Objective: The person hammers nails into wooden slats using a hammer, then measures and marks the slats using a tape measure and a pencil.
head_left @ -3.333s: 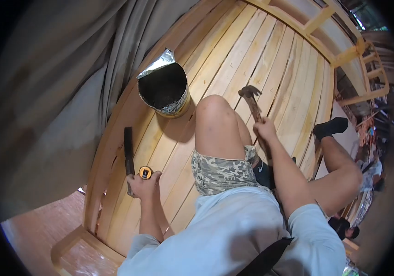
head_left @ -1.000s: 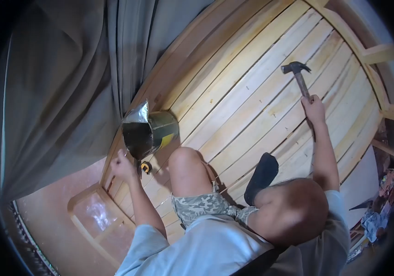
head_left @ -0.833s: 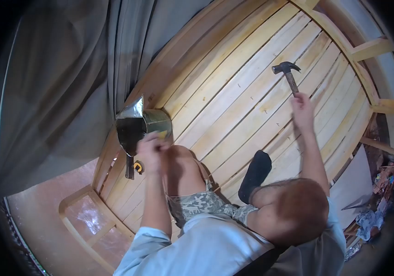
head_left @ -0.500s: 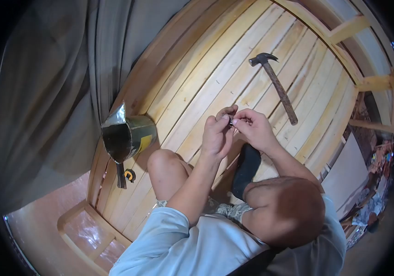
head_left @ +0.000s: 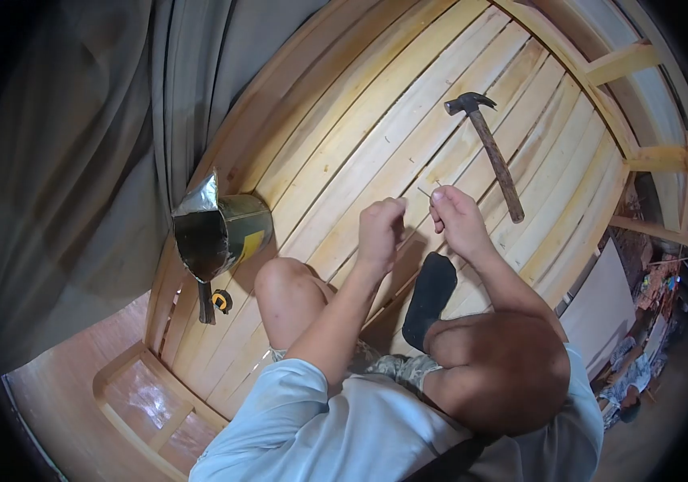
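Note:
A thin nail sticks out from the pinched fingertips of my right hand. To its left, and apart from it, my left hand is curled closed; what it holds, if anything, is hidden by the fingers. The claw hammer lies on the wooden slats beyond my right hand, its head toward the far side and its handle end near that hand.
An open can lies tipped on its side at the left, beside a grey curtain. A yellow-black tape measure and a dark flat tool lie near its mouth. A wooden frame borders the slats at the right.
The hammer has left my right hand and lies on the slats. My hands came together over the slats, then parted, with a nail now in my right fingers. The can, upright earlier, is on its side.

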The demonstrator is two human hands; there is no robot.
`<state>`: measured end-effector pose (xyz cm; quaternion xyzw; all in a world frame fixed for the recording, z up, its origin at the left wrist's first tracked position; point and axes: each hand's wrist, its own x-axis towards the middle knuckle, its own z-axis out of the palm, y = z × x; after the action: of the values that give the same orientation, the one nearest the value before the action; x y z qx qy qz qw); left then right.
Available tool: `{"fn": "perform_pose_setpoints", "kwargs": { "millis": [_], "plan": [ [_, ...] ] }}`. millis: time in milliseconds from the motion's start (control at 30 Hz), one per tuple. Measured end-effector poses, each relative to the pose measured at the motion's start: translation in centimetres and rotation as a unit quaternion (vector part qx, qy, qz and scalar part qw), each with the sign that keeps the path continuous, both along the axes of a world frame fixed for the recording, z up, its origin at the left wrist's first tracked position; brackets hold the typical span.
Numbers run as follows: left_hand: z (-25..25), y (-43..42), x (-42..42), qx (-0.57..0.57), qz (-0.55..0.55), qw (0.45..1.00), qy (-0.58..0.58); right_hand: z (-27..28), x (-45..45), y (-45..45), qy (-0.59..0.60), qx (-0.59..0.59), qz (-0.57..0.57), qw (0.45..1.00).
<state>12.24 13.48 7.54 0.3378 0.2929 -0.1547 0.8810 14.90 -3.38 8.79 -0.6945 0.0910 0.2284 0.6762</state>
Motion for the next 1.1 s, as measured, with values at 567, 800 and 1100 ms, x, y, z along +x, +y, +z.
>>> {"fn": "perform_pose_setpoints", "kwargs": {
  "millis": [567,800,1100],
  "plan": [
    [-6.0,6.4,12.9,0.499,0.040,0.865,-0.039,-6.2,9.5,-7.7,-0.283,-0.560,0.011,0.779],
    [-14.6,8.1,17.2,0.593,0.010,0.782,-0.193,-9.5,10.5,-13.5,0.001,-0.507,0.064,0.860],
    [-15.2,7.3,17.1,0.681,-0.004,0.706,-0.194,-2.9,12.3,-6.2,0.090,0.007,0.010,0.996]
  ]
}}
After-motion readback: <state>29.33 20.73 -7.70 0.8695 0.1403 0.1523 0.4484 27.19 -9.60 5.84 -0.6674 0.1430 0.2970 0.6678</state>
